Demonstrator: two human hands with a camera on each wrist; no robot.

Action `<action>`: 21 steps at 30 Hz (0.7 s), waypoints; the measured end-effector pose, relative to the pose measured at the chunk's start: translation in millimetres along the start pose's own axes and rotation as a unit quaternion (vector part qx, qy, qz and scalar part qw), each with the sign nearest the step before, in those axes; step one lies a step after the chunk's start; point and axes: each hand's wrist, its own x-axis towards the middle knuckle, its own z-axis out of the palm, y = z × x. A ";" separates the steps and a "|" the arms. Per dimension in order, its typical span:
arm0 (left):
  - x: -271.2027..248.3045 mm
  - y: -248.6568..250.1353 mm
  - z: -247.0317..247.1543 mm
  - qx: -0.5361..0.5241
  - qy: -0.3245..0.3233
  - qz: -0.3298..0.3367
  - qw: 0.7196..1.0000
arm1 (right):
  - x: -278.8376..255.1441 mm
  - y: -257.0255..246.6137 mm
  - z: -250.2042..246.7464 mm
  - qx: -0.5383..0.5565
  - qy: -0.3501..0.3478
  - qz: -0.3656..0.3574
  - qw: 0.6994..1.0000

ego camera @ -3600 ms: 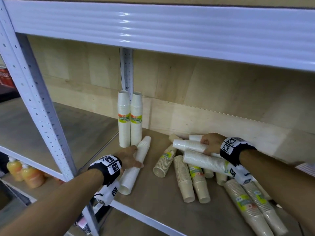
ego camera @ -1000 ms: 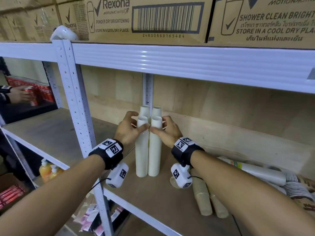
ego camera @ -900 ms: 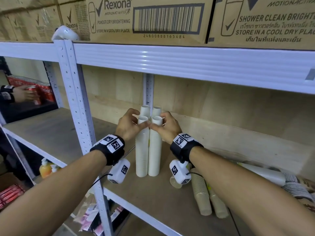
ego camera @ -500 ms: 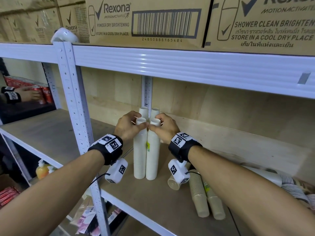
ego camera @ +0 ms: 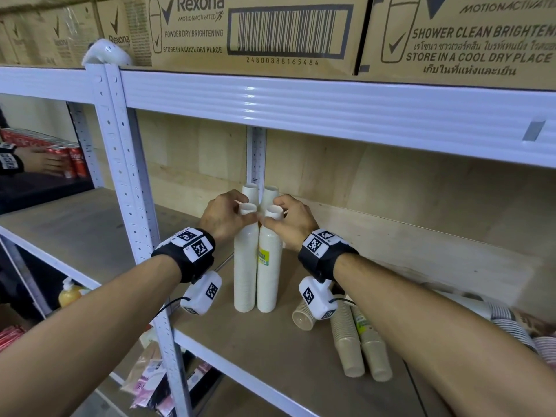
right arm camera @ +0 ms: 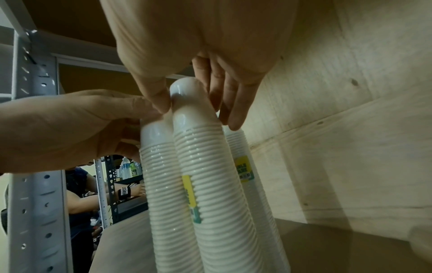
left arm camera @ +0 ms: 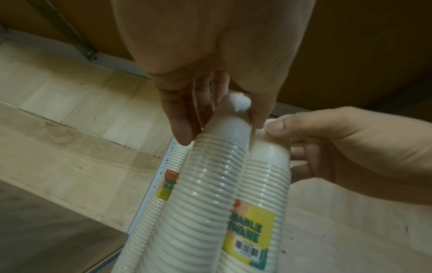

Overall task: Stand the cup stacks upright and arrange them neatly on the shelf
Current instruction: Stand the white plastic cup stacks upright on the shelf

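Two white cup stacks stand upright side by side near the shelf's left post, with two more upright stacks (ego camera: pixel 261 192) right behind them. My left hand (ego camera: pixel 224 216) pinches the top of the front left stack (ego camera: pixel 245 266) between thumb and fingers. My right hand (ego camera: pixel 290 221) pinches the top of the front right stack (ego camera: pixel 268 275), which carries a yellow label. In the left wrist view the left fingers (left arm camera: pixel 184 127) curl round the stack's top cup (left arm camera: pixel 233 118). The right wrist view has the right hand's fingers (right arm camera: pixel 233 110) round its stack (right arm camera: pixel 194 118).
Several tan cup stacks (ego camera: pixel 358 341) lie on the shelf board (ego camera: pixel 270 356) to the right, with white and patterned stacks (ego camera: pixel 508 323) farther right. A white upright post (ego camera: pixel 126 206) stands left. Cardboard boxes (ego camera: pixel 240 28) sit on the shelf above. Another person's hand (ego camera: pixel 45 161) is at far left.
Since 3.6 s ago two lying white stacks have been stood upright in front of the back pair. Over the last second both hands stay on the tops, nudging them together.
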 end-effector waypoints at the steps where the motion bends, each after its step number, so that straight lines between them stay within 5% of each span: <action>1: 0.3 -0.2 0.1 0.003 -0.003 0.003 1.000 | 0.7 1.1 0.5 -0.002 0.005 0.003 1.000; 7: -0.3 3.7 -2.9 -0.012 -0.064 0.022 0.998 | -2.7 -1.5 -5.2 -0.021 -0.004 -0.030 0.999; 13: -0.8 2.3 -1.4 -0.002 -0.029 0.004 1.000 | -1.7 3.4 -5.5 -0.036 0.004 -0.002 0.999; 21: -1.2 7.5 -1.2 -0.002 -0.062 0.009 0.998 | -7.1 0.1 -10.9 -0.037 -0.011 -0.029 0.999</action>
